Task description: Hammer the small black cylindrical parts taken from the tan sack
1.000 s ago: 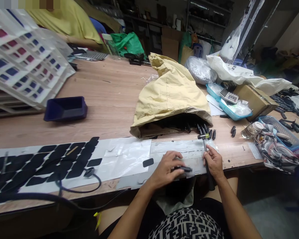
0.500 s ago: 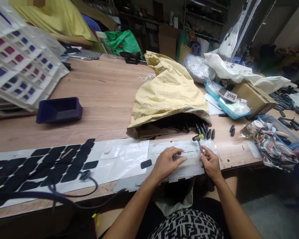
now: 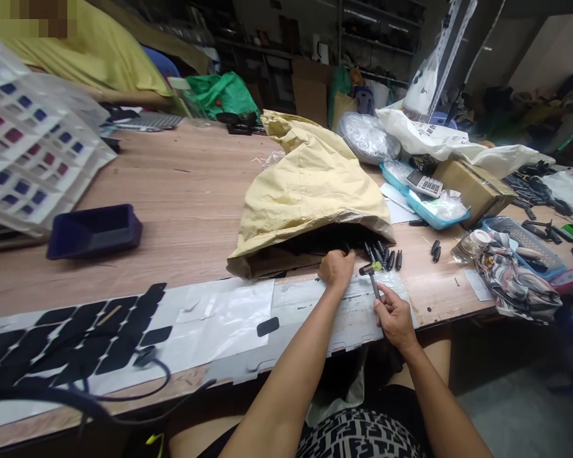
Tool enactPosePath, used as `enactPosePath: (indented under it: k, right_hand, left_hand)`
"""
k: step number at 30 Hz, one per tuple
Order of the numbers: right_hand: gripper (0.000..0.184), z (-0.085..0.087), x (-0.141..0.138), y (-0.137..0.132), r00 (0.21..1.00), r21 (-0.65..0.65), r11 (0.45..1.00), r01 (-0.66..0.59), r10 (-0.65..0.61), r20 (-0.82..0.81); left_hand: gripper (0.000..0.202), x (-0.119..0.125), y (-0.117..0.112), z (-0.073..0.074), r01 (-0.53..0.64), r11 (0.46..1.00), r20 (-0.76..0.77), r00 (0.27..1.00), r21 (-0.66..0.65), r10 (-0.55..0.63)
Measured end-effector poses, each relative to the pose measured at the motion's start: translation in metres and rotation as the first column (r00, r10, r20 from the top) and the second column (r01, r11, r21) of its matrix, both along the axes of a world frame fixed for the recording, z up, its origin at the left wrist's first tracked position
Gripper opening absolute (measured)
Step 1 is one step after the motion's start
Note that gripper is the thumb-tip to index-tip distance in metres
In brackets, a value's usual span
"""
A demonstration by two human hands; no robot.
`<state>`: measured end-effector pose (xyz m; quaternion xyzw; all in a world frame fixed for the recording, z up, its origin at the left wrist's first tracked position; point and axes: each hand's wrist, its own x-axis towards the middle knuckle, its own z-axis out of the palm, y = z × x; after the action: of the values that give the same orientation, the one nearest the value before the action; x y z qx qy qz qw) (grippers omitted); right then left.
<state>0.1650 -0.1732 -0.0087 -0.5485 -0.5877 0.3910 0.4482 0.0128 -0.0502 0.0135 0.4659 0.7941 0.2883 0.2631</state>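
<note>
Right hand (image 3: 395, 315) grasps hammer (image 3: 373, 278) at tabletop (image 3: 191, 210) edge; likely stiff, head-heavy, best held by handle (image 3: 376, 291). Left hand (image 3: 337, 268) at sack (image 3: 310, 181) mouth, hold unclear. Black parts (image 3: 391, 259) beside: probably light, hard; pinch mid-length.

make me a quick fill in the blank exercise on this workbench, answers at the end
The right hand holds a ____.
The left hand is at the open mouth of the large ____.
The sleeve across the table is ____.

Missing words: hammer; bag; yellow.
</note>
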Motion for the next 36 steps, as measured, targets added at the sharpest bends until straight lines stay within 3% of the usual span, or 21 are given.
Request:
enactPosePath:
  k: [3,6,11,14,19,26,32,36]
  right_hand:
    - [0.046,0.0,0.001,0.0,1.0,-0.001,1.0,-0.004,0.004,-0.005]
    - [0.046,0.001,0.001,-0.001,1.0,-0.001,1.0,-0.004,0.004,0.002]
    - [0.046,0.005,0.0,-0.002,1.0,0.002,1.0,-0.006,0.006,0.027]
    - [0.045,0.007,-0.001,-0.001,1.0,0.003,1.0,-0.005,0.004,0.03]
    - [0.044,0.005,0.0,0.0,1.0,0.004,1.0,-0.006,0.006,0.011]
    - [0.045,0.009,0.0,-0.003,1.0,0.0,1.0,-0.019,0.019,0.014]
    - [0.042,0.018,-0.01,-0.021,0.98,0.116,0.983,-0.141,0.122,0.156]
    - [0.042,0.028,-0.021,-0.029,0.936,0.247,0.933,-0.263,0.185,0.299]
  left_hand:
    - [0.032,-0.008,-0.013,0.003,0.061,0.998,-0.007,0.998,0.011,-0.061]
    - [0.026,-0.03,-0.04,0.004,0.238,0.969,-0.036,0.971,0.069,-0.236]
    - [0.021,-0.081,-0.092,0.002,0.571,0.807,-0.218,0.815,0.152,-0.536]
    - [0.019,-0.1,-0.108,0.0,0.673,0.731,-0.313,0.722,0.113,-0.616]
    - [0.015,-0.1,-0.108,-0.01,0.655,0.727,-0.322,0.747,0.205,-0.582]
    - [0.016,-0.091,-0.094,-0.03,0.601,0.742,-0.126,0.795,0.297,-0.594]
    - [0.02,-0.093,-0.091,-0.028,0.606,0.747,-0.063,0.786,0.275,-0.615]
    - [0.02,-0.093,-0.092,-0.027,0.597,0.754,-0.064,0.793,0.274,-0.605]
